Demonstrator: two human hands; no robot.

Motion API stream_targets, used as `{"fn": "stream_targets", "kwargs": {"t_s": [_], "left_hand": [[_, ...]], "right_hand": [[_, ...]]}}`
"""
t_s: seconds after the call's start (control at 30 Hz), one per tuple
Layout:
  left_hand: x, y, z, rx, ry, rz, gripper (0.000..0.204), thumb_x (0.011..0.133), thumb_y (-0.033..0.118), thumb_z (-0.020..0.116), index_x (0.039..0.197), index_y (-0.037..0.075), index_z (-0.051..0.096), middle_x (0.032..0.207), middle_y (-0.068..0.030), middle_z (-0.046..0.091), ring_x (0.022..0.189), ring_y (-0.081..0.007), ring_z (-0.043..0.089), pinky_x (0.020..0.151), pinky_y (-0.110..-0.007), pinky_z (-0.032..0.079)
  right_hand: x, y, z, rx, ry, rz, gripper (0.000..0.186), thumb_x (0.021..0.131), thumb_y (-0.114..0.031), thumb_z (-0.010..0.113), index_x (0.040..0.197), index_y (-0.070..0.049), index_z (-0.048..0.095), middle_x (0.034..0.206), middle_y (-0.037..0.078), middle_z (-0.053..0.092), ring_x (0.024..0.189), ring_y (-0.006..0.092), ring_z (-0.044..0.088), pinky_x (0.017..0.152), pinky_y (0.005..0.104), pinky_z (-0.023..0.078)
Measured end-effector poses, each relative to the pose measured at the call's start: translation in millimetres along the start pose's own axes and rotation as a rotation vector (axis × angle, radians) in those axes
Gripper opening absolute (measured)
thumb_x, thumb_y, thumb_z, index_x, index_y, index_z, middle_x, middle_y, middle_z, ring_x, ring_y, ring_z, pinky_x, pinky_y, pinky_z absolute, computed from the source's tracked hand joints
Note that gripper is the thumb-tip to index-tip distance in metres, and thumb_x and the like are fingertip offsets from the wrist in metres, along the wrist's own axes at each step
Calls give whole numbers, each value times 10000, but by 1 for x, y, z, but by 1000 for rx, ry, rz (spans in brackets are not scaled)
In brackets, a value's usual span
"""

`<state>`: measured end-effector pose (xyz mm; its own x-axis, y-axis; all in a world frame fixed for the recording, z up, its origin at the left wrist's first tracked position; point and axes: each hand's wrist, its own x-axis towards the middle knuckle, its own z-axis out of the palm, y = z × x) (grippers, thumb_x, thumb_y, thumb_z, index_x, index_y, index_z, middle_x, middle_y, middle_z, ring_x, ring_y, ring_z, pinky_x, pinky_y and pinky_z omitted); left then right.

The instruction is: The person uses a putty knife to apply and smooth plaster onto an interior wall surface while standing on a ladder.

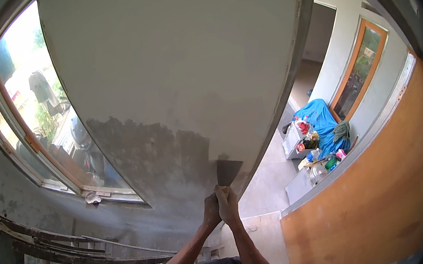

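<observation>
Big grey wall panel (175, 56) fills the view, damp dark patch low-centre, window (32, 113) at its left edge, orange wall (379, 184) right. Blue tarp (319, 118) w/ coloured packs (327, 159) heaped beyond the panel's right edge. L hand (211, 209) & R hand (228, 203) pressed together, both clamped on putty knife (227, 171), blade flat on the panel's bottom edge.

Daylight is pouring in through the window (33, 118) at the left, where the outdoor view is blowing out to near white along its top. The grey wall (169, 57) is taking soft, even light and fading darker toward its lower part. A second window (361, 72) is glowing at the right. Fisheye distortion is bending every straight edge, black vignetting is filling the corners, and fine detail is looking slightly soft throughout.
</observation>
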<state>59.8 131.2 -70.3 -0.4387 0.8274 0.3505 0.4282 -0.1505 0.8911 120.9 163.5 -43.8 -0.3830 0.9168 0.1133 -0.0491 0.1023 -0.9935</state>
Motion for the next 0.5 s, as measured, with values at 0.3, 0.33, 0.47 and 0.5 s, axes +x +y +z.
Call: {"fn": "stream_targets", "kwargs": {"t_s": [0.3, 0.33, 0.47, 0.5], "left_hand": [[5, 2, 1, -42, 25, 74, 253, 830, 240, 586, 869, -11, 588, 752, -216, 615, 735, -348, 644, 600, -366, 469], [4, 5, 3, -74, 52, 46, 259, 862, 242, 577, 858, -16, 583, 711, -147, 591, 734, -203, 563, 594, -330, 449], [24, 17, -7, -23, -4, 51, 286, 910, 255, 547, 852, -24, 574, 666, -64, 539, 729, -60, 480, 591, -291, 429], [25, 22, -8, -24, -5, 51, 286, 910, 255, 547, 852, -24, 574, 666, -64, 539, 729, -60, 480, 591, -291, 429]], "right_hand": [[4, -6, -1, 3, 10, 22, 283, 917, -261, 525, 849, 13, 551, 704, 50, 552, 690, 103, 505, 622, 279, 415], [2, -7, 2, 21, 42, -21, 283, 918, -262, 523, 859, 12, 555, 710, 51, 556, 693, 103, 506, 626, 281, 418], [18, -21, 2, 45, 1, -100, 281, 918, -262, 523, 885, 14, 563, 722, 59, 568, 698, 106, 511, 630, 286, 421], [18, -25, 1, 45, 2, -100, 281, 918, -262, 523, 885, 14, 563, 722, 59, 568, 698, 106, 511, 630, 286, 421]]}}
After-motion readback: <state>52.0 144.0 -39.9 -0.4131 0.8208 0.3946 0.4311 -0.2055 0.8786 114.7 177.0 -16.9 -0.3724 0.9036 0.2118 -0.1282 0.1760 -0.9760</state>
